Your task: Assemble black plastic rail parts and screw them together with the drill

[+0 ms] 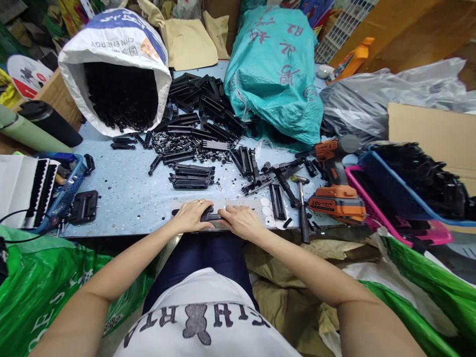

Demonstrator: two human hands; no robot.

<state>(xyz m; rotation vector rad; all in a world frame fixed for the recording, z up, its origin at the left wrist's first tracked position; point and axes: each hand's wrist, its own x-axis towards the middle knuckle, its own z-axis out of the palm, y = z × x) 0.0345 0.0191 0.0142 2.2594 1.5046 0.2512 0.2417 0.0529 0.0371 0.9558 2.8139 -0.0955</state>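
The person's left hand (192, 216) and right hand (242, 221) are close together at the near edge of the blue tabletop (119, 198). Between them is a long black part (212, 216), lying low over the edge. The left fingers are bent around one end of it, with the thumb at its near side. The right fingers are curled and press on it from the other side.

Just past the hands, a small stack of black bars (192, 176) lies flat. Farther back is a big messy pile of black pieces (208, 106) with little screws (174, 144). To the right, a hammer (303, 210) lies beside an orange drill (334, 186).
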